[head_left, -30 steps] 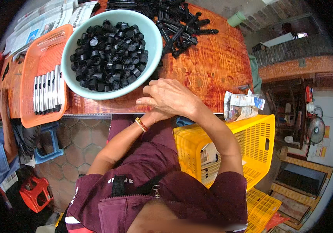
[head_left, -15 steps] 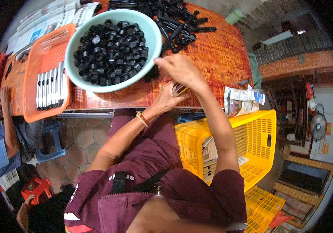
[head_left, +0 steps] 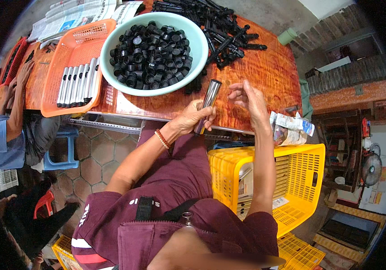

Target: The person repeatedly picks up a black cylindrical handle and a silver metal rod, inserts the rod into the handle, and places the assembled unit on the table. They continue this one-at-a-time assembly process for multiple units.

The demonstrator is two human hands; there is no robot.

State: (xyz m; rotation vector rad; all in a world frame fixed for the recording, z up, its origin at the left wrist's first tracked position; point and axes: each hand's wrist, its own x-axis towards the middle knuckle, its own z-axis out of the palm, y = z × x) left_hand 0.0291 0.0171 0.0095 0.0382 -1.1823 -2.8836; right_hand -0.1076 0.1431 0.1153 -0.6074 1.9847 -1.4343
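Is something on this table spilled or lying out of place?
A few black caps lie on the table beside the green bowl, outside it. The black sticks are a loose heap. The silver tubes lie neatly in the orange tray.

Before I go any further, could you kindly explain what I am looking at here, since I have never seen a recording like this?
There is no machine: a person works with two bare hands, and a wide fisheye camera worn on the head looks down at them, so straight edges bend near the rim. The forearms come in from the lower edge.

The left hand grips a silvery metal tube. The right hand is open beside the tube's upper end, holding nothing that I can make out.

On the reddish wooden table stand a pale green bowl full of small black caps, a heap of black rod-like parts behind it, and an orange basket tray with more silvery tubes. A yellow crate stands below the table. Another person sits at far left.
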